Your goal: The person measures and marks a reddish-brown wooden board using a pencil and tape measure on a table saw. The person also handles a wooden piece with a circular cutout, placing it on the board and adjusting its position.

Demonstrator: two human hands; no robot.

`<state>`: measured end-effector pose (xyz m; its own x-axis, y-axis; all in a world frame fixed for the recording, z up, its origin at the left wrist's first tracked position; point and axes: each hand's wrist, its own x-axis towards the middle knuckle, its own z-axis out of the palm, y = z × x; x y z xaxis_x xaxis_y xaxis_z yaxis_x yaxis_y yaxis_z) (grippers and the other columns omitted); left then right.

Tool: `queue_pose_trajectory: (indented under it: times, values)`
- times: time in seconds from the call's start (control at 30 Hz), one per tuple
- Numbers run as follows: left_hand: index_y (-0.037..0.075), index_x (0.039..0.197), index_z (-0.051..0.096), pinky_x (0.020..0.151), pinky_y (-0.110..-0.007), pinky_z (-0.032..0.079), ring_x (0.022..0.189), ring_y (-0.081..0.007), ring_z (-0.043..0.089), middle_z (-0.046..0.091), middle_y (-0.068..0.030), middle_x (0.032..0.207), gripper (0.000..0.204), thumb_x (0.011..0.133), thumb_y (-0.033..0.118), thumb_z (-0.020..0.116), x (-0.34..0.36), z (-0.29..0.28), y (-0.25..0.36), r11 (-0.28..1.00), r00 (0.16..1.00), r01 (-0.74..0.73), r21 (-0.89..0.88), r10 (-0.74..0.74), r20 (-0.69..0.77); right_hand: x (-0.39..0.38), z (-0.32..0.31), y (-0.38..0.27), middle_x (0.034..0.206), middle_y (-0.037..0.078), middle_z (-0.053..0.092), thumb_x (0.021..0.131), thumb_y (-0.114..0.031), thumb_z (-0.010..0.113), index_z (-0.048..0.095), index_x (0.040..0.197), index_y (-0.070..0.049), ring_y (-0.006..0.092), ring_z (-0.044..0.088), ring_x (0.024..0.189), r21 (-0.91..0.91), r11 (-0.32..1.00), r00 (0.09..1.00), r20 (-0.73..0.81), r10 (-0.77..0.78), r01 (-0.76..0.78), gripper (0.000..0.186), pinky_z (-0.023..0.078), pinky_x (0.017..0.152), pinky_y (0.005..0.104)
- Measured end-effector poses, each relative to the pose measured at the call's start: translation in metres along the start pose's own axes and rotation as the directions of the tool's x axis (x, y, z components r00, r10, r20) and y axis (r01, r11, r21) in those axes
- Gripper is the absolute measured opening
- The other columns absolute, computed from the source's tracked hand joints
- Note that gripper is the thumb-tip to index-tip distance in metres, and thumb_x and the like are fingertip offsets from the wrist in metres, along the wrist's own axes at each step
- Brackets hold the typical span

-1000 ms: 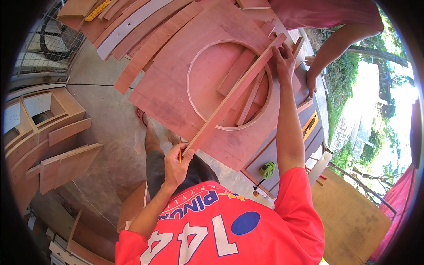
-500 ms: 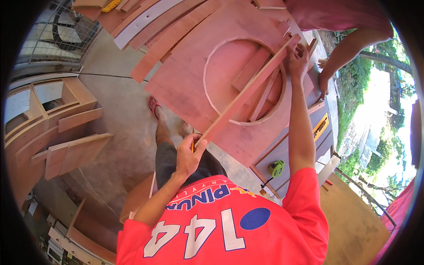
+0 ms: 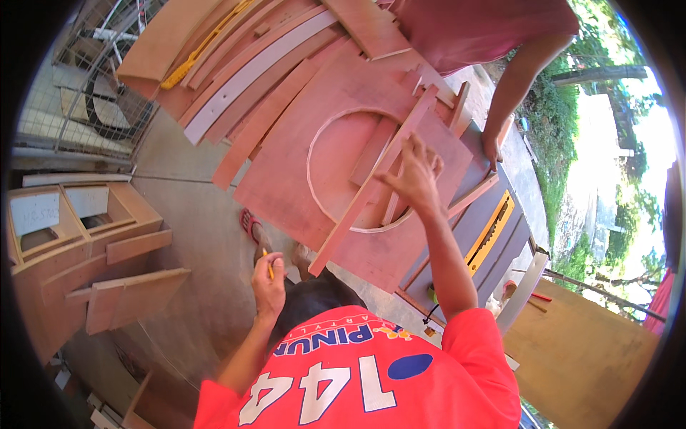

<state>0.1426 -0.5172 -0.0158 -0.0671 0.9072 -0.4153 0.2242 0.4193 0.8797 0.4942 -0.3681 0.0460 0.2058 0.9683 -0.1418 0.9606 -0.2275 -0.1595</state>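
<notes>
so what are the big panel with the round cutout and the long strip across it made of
The panel looks like plywood, with a flat reddish-brown face and a paler cut edge along the circle. The strip across it seems the same sheet stock cut narrow: matching colour, straight sawn sides, unfinished as far as can be told.

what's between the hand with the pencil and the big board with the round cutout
In the head view, only bare concrete floor separates the left hand from the board.

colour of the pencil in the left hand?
Yellow pencil, pinched in the left hand; head view.
</notes>
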Motion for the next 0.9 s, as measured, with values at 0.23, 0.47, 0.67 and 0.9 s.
queue_pose_trajectory:
  times: [0.23, 0.47, 0.67, 0.9]
  values:
    - [0.002, 0.117, 0.067, 0.062, -0.03, 0.048, 0.065, -0.0115, 0.056, 0.067, -0.0082, 0.095, 0.022, 0.106, 0.008, 0.049, 0.03, -0.028, 0.075, 0.973, 0.979, -0.203, 0.105, 0.201, 0.03, -0.009, 0.0, -0.019, 0.166, 0.01, 0.031, 0.072, -0.041, 0.089, 0.039, 0.156, 0.0, 0.0358, 0.032, 0.146, 0.05, 0.998, 0.994, 0.102, 0.035, -0.04, 0.106, 0.016, 0.122, 0.0593]
    - [0.005, 0.126, 0.054, 0.063, -0.041, 0.053, 0.072, -0.0293, 0.073, 0.075, -0.0165, 0.094, 0.023, 0.103, 0.007, 0.058, 0.135, 0.053, 0.164, 0.92, 0.888, -0.391, 0.044, 0.364, 0.282, -0.007, 0.008, -0.023, 0.169, 0.009, 0.027, 0.073, -0.034, 0.089, 0.034, 0.158, -0.002, 0.0349, 0.037, 0.143, 0.049, 0.992, 0.986, 0.133, 0.105, -0.113, 0.107, 0.019, 0.122, 0.0618]
    - [0.003, 0.11, 0.072, 0.078, -0.049, 0.056, 0.089, -0.0417, 0.073, 0.074, -0.0234, 0.097, 0.018, 0.1, 0.013, 0.061, 0.239, 0.187, 0.216, 0.721, 0.687, -0.679, 0.136, 0.559, 0.463, -0.008, 0.012, -0.026, 0.17, 0.006, 0.025, 0.073, -0.029, 0.089, 0.031, 0.161, -0.007, 0.0355, 0.039, 0.143, 0.056, 0.985, 0.978, 0.14, 0.154, -0.164, 0.107, 0.022, 0.121, 0.067]
    - [0.003, 0.111, 0.073, 0.087, -0.053, 0.057, 0.094, -0.0454, 0.071, 0.073, -0.027, 0.097, 0.022, 0.095, 0.013, 0.06, 0.293, 0.289, 0.223, 0.568, 0.614, -0.773, 0.283, 0.555, 0.561, -0.006, 0.013, -0.03, 0.172, 0.005, 0.02, 0.073, -0.025, 0.088, 0.039, 0.157, -0.009, 0.0362, 0.04, 0.145, 0.037, 0.977, 0.963, 0.183, 0.199, -0.209, 0.098, 0.029, 0.116, 0.0721]
